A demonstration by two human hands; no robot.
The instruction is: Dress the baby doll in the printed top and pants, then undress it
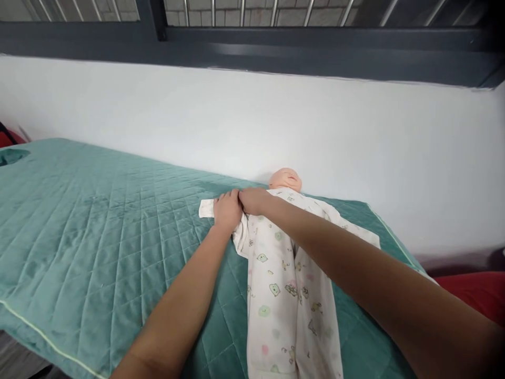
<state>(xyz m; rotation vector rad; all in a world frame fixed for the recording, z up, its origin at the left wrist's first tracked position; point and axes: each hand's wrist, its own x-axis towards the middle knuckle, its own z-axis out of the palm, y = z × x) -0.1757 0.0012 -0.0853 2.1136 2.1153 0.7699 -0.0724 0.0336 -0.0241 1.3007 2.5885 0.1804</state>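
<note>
A baby doll lies on its back, its head (285, 179) against the wall side of the bed. White baby clothes (272, 295) printed with small green, yellow and pink figures cover its body. My left hand (228, 210) is closed around the sleeve on the left, and the cuff (206, 208) sticks out beyond it. Right beside it, my right hand (253, 200) grips the same sleeve nearer the shoulder. The other sleeve (361, 231) stretches out flat to the right, partly behind my right forearm. Inside the held sleeve, the doll's arm is hidden.
A green quilted cover (118, 221) with a pale piped edge lies under the doll. Behind it rises a white wall (177, 116) below a dark window frame (276, 52) with metal bars. Red items (473, 292) show at the right.
</note>
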